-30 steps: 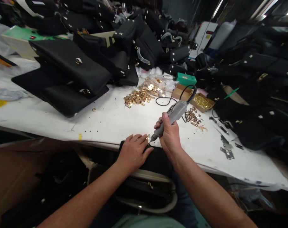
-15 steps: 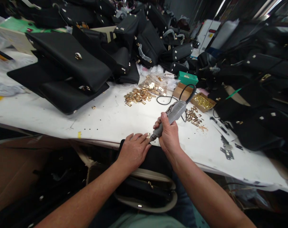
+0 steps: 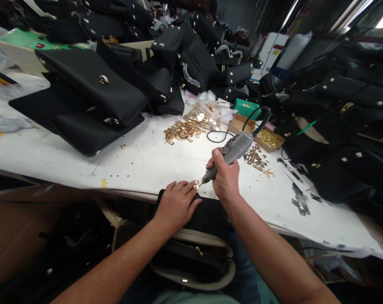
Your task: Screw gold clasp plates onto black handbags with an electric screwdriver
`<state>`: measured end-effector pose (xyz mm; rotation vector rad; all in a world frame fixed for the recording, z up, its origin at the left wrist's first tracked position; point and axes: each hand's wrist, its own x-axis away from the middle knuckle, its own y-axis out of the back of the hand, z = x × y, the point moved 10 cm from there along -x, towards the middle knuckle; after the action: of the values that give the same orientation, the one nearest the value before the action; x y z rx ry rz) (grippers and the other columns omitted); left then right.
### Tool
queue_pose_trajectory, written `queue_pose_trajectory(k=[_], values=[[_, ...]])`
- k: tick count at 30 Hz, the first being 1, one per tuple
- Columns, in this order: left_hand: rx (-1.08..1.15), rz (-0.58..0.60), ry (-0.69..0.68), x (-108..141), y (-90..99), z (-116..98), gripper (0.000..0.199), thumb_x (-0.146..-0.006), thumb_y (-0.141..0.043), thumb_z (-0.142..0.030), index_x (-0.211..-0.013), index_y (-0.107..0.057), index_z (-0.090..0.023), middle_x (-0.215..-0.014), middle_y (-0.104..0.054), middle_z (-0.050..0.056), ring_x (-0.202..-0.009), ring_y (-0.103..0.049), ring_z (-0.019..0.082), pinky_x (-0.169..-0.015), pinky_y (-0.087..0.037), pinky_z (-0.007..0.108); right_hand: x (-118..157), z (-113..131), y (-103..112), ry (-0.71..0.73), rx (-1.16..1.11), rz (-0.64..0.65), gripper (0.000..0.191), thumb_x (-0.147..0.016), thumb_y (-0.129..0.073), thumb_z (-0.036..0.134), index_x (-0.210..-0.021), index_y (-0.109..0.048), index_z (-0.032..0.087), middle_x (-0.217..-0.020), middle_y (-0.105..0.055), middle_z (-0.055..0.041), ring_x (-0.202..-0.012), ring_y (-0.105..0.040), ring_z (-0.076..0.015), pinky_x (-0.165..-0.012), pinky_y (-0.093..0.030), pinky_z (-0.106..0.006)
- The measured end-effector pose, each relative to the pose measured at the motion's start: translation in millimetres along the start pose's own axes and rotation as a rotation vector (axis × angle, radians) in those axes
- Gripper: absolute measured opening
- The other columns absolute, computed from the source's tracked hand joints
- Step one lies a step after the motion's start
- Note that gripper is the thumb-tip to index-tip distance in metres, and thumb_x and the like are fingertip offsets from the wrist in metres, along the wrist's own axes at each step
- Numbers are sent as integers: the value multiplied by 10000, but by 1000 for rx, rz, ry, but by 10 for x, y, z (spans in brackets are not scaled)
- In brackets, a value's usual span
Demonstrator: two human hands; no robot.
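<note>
My right hand (image 3: 225, 173) grips a grey electric screwdriver (image 3: 236, 147), a cord rising from its back end. Its bit points down and left, just beside a small gold metal plate (image 3: 196, 185) at the edge of a black bag's flap. Flat on that flap rests my left hand (image 3: 178, 204), fingers stretched out, fingertips by the plate and thumb apart. The black handbag (image 3: 207, 215) hangs over the table's front edge towards my lap, its mouth gaping with a beige rim and a gold zip pull inside.
On the white table (image 3: 141, 160) lie a heap of gold plates (image 3: 182, 131), a second pile (image 3: 256, 158) and a box of small gold pieces (image 3: 269, 138). A large black bag (image 3: 93, 93) stands left; more black bags (image 3: 198, 59) crowd the back and right. Black metal parts (image 3: 300, 202) lie right.
The screwdriver has lifted slightly up and right from the gold plate, so its thin bit and the plate now show. My left hand stays on the flap, its thumb slightly lower.
</note>
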<state>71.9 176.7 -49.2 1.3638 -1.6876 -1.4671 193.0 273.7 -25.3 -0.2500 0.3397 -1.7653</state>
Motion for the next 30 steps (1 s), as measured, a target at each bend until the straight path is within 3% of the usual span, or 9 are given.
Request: queue_pose_trajectory(k=[12,16,23,30], values=[[7,-12,4,4,8,11,346,-981,-587,-355,-1293,-650,-218,-1387,-648,65,-1237,-566,289,-1039,-441,497,-69,-271,-152,-22,201,47,430,-723,-830,512,-941,-695,167,-600,-618,23,-502,-537,-115,-463,-439,-225],[9,-24,2,4,11,12,334,-978,-590,-354,-1279,-661,-226,-1374,-656,73,-1228,-572,294,-1025,-442,497,-60,-232,-207,-13,238,86,394,-734,-817,498,-899,-686,165,-594,-616,22,-497,-535,-117,-480,-449,-236],[3,1,15,-5,6,20,346,-975,-592,-362,-1280,-654,-209,-1388,-647,60,-1234,-564,289,-1028,-440,499,-21,-135,-443,55,417,240,269,-800,-711,369,-640,-599,184,-526,-558,29,-477,-492,-112,-496,-438,-246],[-1,-12,2,-10,21,3,342,-969,-603,-347,-1282,-652,-218,-1372,-655,72,-1229,-566,291,-1016,-443,497,-38,-202,-478,53,445,285,247,-811,-674,352,-644,-590,190,-497,-549,34,-451,-488,-113,-493,-441,-247]])
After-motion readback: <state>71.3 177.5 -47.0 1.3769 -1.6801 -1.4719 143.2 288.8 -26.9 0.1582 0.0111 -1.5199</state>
